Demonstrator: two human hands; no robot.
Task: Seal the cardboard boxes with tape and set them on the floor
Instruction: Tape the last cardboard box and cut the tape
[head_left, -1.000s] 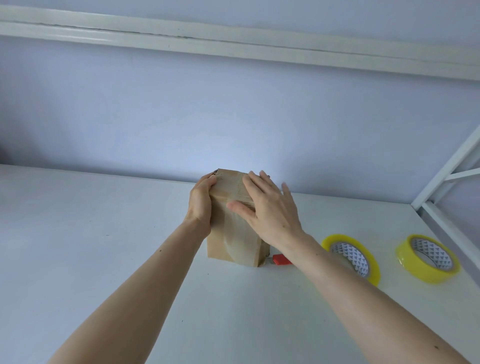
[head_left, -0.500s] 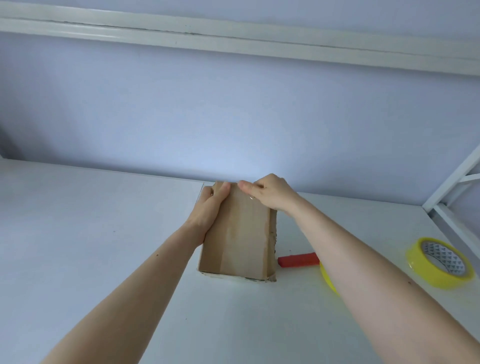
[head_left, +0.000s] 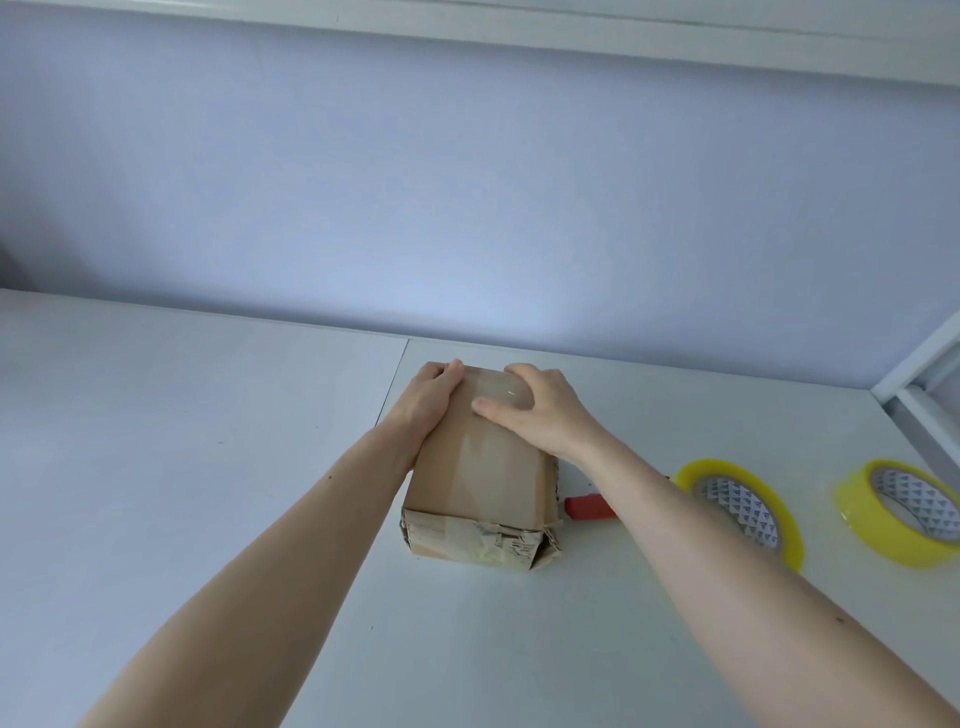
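Done: clear tape lies along the box (head_left: 480, 467) top.
Fingers: left hand (head_left: 423, 410) and right hand (head_left: 537, 413) curl around its far end.
Left: box on desk (head_left: 182, 467), not floor.

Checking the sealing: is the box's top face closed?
Closed: the cardboard box shows glossy tape along its flat top, both hands gripping it.

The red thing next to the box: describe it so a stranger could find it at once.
Start at the white table and find the cardboard box that both hands hold. Just right of the box's lower corner lies a small red object, partly hidden under the right forearm. It is the only red item; the two tape rolls further right are yellow.
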